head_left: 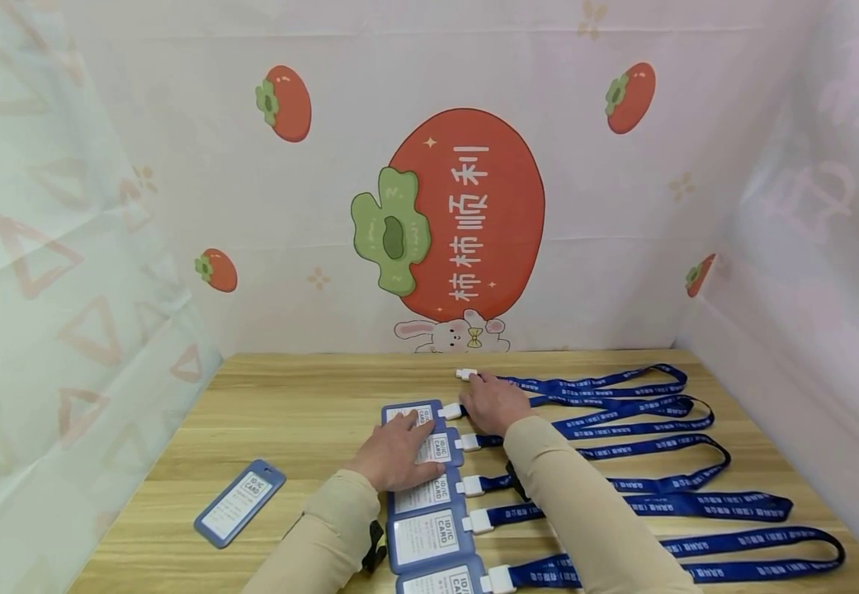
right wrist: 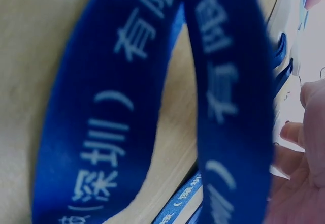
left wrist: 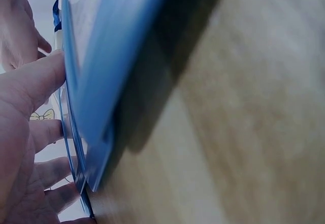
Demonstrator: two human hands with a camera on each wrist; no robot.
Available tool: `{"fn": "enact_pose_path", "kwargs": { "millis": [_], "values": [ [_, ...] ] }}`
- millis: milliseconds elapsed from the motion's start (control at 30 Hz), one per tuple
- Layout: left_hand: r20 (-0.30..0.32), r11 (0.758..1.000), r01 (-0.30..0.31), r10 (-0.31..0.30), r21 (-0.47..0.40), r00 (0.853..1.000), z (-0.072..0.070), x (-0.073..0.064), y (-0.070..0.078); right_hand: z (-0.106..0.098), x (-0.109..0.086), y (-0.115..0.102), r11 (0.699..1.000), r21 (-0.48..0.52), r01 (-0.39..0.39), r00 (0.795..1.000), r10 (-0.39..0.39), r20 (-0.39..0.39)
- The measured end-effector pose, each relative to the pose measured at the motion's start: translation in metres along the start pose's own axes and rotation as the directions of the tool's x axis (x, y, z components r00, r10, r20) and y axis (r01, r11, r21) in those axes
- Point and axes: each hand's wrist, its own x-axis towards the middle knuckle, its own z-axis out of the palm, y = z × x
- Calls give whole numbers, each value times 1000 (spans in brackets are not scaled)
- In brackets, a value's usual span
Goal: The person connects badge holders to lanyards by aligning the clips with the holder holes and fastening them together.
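My left hand (head_left: 399, 454) lies with spread fingers over the upper blue ID card holders (head_left: 432, 528), several of which form a column. In the left wrist view, its fingertips touch the edge of a holder (left wrist: 119, 46). My right hand (head_left: 498, 403) is at the far end of the blue lanyards (head_left: 704, 503), its fingers beside a white clip (head_left: 466, 374) that has no holder on it. In the right wrist view, a lanyard (right wrist: 233, 107) passes close to the camera and the fingers look loosely extended. The underside of that hand is hidden.
A single ID card holder (head_left: 239, 503) without a lanyard lies apart on the left of the wooden table (head_left: 310, 379). White clips (head_left: 479, 521) join the column's holders to lanyards spread to the right. Printed cloth (head_left: 310, 206) hangs around the table's back and sides.
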Motion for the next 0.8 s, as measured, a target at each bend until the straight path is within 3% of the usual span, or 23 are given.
{"fn": "enact_pose_path", "kwargs": {
  "millis": [200,500,800],
  "values": [
    [2,1000,5,-5,-2,1000,-2,0,1,1,3,0,999,-47,18,999,-20,-38],
    [-1,1000,2,-2,6,1000,1,-1,1,2,2,2,998,30,-51,998,49,49],
    [-2,1000,4,-4,9,1000,0,-1,1,1,2,0,997,48,-68,996,65,54]
  ]
}}
